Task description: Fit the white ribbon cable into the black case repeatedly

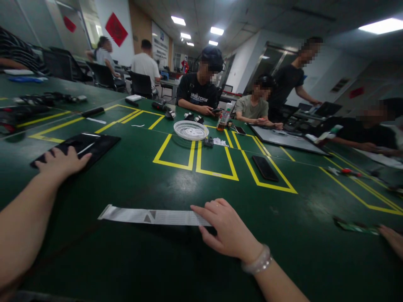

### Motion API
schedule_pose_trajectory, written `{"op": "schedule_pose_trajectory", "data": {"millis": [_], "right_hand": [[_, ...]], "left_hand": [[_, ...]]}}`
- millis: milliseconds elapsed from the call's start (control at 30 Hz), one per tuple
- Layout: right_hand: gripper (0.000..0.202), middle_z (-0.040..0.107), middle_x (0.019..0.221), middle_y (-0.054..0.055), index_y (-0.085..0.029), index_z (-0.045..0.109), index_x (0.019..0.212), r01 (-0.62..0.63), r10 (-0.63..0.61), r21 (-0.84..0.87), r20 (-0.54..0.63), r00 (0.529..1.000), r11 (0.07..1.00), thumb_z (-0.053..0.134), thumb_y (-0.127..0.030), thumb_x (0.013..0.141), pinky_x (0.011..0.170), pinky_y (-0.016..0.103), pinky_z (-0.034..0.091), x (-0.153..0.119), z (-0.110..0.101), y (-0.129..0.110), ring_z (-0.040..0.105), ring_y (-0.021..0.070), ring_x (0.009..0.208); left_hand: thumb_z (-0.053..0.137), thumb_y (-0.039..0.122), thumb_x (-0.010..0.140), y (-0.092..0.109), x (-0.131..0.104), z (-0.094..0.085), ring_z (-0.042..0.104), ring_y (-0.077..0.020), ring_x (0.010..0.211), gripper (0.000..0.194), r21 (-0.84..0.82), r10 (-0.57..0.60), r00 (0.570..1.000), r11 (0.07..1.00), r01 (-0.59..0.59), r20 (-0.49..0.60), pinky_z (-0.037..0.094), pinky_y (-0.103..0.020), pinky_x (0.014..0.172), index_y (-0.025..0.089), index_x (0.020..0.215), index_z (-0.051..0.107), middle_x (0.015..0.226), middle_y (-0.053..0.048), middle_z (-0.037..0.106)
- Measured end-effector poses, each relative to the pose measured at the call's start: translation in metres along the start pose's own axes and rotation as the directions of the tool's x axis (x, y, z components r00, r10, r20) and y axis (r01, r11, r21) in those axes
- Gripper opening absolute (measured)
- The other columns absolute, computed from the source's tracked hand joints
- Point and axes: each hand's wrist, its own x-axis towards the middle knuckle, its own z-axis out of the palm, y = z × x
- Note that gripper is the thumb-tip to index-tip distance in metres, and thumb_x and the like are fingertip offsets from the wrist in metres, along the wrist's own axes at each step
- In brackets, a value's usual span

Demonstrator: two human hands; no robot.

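My left hand (pixel 64 161) lies with its fingers spread on a thin, glossy black panel (pixel 100 144) at the left; what kind of panel it is I cannot tell. In front of me a long white flat ribbon cable (pixel 126 214) with two dark marks stretches across the green table. My right hand (pixel 225 228), a clear bracelet on its wrist, has the cable's right end between forefinger and thumb. The hand covers that end. The cable's left end rests free on the tabletop.
Yellow tape frames (pixel 217 174) mark the green table (pixel 176 268). A white round basket (pixel 190 131), a black phone (pixel 264 167) and a bottle (pixel 223 119) stand or lie further back. Another person's hand (pixel 392 239) is beside a green strip (pixel 355 226) at the right. Several people sit beyond.
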Motion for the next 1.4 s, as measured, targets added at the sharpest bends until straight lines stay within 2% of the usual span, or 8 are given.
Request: {"op": "schedule_pose_trajectory", "data": {"millis": [100,267,333,467,600,867,1067,1400], "right_hand": [[0.046,0.064,0.103,0.007,-0.021,0.054,0.138,0.025,-0.025,0.001,-0.001,1.000,1.000,0.053,-0.029,0.093,0.093,0.041,0.039,0.001,0.000,-0.002,0.056,0.0210,0.092],[0.049,0.062,0.110,0.007,-0.023,0.053,0.139,0.039,-0.039,-0.001,-0.012,0.999,0.999,0.056,-0.025,0.091,0.095,0.040,0.041,0.002,0.003,-0.002,0.056,0.0208,0.095],[0.050,0.062,0.112,0.007,-0.023,0.052,0.140,0.053,-0.053,0.000,-0.016,0.998,0.999,0.057,-0.023,0.090,0.098,0.041,0.040,0.002,0.005,-0.001,0.056,0.0208,0.098],[0.050,0.063,0.113,0.006,-0.026,0.053,0.138,0.073,-0.073,0.011,-0.010,0.997,0.997,0.060,-0.021,0.089,0.107,0.044,0.035,0.001,0.006,0.001,0.058,0.0203,0.102],[0.035,0.066,0.112,0.003,-0.027,0.059,0.125,0.036,-0.035,0.020,-0.036,0.999,0.999,0.059,-0.022,0.091,0.114,0.047,0.028,0.001,0.003,0.004,0.060,0.0199,0.106],[0.022,0.067,0.104,0.002,-0.025,0.064,0.104,-0.045,0.043,-0.036,-0.054,0.998,0.998,0.061,-0.019,0.083,0.118,0.051,0.021,0.000,-0.005,0.013,0.061,0.0200,0.101],[0.013,0.064,0.092,0.000,-0.024,0.065,0.089,-0.067,0.066,-0.058,-0.018,0.998,0.996,0.066,-0.022,0.076,0.118,0.051,0.019,-0.002,-0.011,0.013,0.060,0.0196,0.094],[0.010,0.061,0.078,-0.003,-0.021,0.061,0.084,-0.115,0.115,-0.011,-0.011,0.993,0.993,0.063,-0.027,0.091,0.110,0.050,0.029,-0.001,-0.007,0.020,0.059,0.0168,0.083]], "left_hand": [[0.025,0.064,0.099,0.032,-0.009,0.002,0.030,-0.0554,0.136,0.085,0.033,-0.053,0.995,0.998,0.050,0.079,0.033,-0.073,0.098,-0.004,0.150,0.032,0.153,-0.035,0.027],[0.036,0.064,0.097,0.105,-0.033,0.017,0.026,-0.0431,0.145,0.082,0.009,0.318,0.940,0.947,-0.321,0.125,0.027,-0.054,0.115,0.008,0.156,0.031,0.160,-0.025,0.024],[0.040,0.067,0.095,0.132,-0.050,0.022,0.023,-0.0390,0.148,0.082,-0.007,0.461,0.876,0.885,-0.465,0.142,0.025,-0.049,0.117,0.013,0.157,0.031,0.162,-0.021,0.022],[0.036,0.072,0.094,0.170,-0.095,0.019,0.021,-0.0363,0.150,0.081,-0.100,0.729,0.667,0.683,-0.723,0.153,0.023,-0.051,0.118,0.021,0.157,0.033,0.162,-0.016,0.020],[0.038,0.074,0.092,0.189,-0.132,0.005,0.024,-0.0353,0.149,0.078,-0.171,0.829,0.525,0.555,-0.814,0.195,0.022,-0.053,0.119,0.028,0.156,0.035,0.162,-0.012,0.021],[0.050,0.080,0.083,0.193,-0.158,-0.001,0.029,-0.0368,0.147,0.091,-0.216,0.925,0.348,0.374,-0.902,0.152,0.027,-0.051,0.118,0.028,0.156,0.035,0.162,-0.012,0.025],[0.046,0.062,0.096,0.194,-0.159,0.009,0.040,-0.0331,0.142,0.062,-0.166,0.945,0.327,0.327,-0.930,0.026,0.034,-0.048,0.114,0.030,0.150,0.045,0.157,-0.010,0.037],[0.059,0.036,0.096,0.200,-0.164,0.004,0.042,-0.0329,0.140,0.041,-0.158,0.950,0.313,0.306,-0.939,-0.018,0.032,-0.055,0.115,0.032,0.137,0.058,0.152,-0.009,0.045]]}}
